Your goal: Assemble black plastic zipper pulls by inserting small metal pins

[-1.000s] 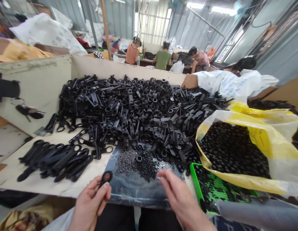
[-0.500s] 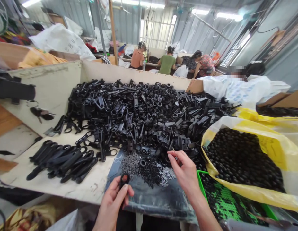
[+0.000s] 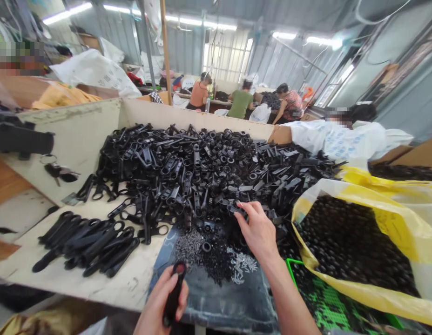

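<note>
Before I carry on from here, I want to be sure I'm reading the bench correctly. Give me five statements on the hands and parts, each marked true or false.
1. The left hand holds a black ring-ended part. True.
2. The right hand is inside the yellow-and-white bag. False: it is at the front of the heap of black parts.
3. The silvery pins lie on the dark board. True.
4. The green tray stands left of the dark board. False: it stands to the board's right.
5. Both hands grip the same part. False: they are apart, at different places.
</note>
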{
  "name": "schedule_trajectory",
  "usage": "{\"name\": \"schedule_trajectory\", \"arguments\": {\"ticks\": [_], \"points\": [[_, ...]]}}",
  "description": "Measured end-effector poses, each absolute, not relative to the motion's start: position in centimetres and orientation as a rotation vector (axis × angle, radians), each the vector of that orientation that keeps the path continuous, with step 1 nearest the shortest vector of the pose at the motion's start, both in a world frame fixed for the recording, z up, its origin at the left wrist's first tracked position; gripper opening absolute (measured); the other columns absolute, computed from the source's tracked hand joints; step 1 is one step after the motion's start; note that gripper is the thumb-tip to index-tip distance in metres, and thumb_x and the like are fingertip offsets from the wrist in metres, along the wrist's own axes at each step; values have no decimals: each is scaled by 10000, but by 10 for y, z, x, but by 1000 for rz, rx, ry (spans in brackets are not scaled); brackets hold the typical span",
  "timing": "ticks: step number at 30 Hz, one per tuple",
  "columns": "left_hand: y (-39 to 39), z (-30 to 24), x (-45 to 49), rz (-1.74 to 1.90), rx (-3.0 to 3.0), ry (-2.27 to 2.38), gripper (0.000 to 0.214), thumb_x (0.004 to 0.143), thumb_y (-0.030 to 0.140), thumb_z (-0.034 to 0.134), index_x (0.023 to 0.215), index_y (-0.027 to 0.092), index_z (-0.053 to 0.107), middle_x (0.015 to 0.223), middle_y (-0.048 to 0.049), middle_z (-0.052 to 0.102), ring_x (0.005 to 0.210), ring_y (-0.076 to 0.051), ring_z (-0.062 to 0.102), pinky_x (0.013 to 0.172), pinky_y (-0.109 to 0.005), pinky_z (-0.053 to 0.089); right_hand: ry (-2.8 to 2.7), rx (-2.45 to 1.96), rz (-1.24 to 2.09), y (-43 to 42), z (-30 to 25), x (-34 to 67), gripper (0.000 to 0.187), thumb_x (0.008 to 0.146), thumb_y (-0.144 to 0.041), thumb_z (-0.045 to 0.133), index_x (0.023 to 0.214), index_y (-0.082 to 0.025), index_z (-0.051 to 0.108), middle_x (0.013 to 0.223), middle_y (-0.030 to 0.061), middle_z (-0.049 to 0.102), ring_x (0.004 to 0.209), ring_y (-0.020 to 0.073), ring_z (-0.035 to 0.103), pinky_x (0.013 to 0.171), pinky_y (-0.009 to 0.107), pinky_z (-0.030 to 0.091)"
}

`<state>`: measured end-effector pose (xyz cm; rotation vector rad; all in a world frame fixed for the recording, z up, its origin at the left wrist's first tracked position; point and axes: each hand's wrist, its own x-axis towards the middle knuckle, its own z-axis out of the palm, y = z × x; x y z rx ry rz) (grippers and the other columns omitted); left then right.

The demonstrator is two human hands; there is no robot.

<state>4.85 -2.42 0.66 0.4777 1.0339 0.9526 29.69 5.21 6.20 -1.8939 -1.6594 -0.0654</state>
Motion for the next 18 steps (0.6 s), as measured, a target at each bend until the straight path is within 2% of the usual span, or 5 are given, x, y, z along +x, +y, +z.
{"name": "schedule_trajectory", "arguments": {"ticks": [4, 9, 12, 15, 18], "points": [[-28, 23, 50, 873, 403, 955, 482, 857, 584, 654, 1072, 153, 640, 733, -32, 711, 590, -132, 550, 579, -238, 408, -1767, -1970, -58, 70, 59, 285, 269, 953, -241, 640, 1213, -235, 708, 1077, 59, 666, 736, 188, 657, 555, 271, 369], [-36, 33, 49, 815, 369, 933, 411, 976, 511, 500, 1052, 139, 657, 905, -73, 738, 759, -168, 583, 732, -284, 417, -1814, -1908, -40, 89, 52, 282, 119, 901, -182, 686, 941, -240, 781, 933, 27, 671, 621, 146, 602, 516, 263, 294], [-38, 30, 48, 833, 326, 926, 378, 969, 483, 521, 1090, 142, 631, 918, -79, 741, 767, -174, 595, 732, -293, 410, -1761, -1782, -52, 89, 59, 286, 162, 943, -210, 628, 881, -220, 776, 930, 36, 700, 670, 158, 626, 562, 269, 367], [-37, 30, 49, 883, 302, 914, 360, 920, 448, 622, 1149, 174, 574, 911, -64, 747, 755, -162, 600, 718, -279, 409, -1664, -1622, -71, 71, 73, 281, 225, 989, -303, 576, 931, -203, 770, 978, 65, 725, 773, 188, 662, 686, 300, 487], [-34, 38, 57, 933, 300, 889, 403, 883, 428, 721, 1165, 204, 540, 929, -46, 748, 755, -140, 605, 703, -254, 409, -1536, -1447, 9, 37, 79, 255, 238, 999, -370, 583, 948, -217, 758, 962, 63, 728, 855, 208, 677, 740, 321, 538]]}}
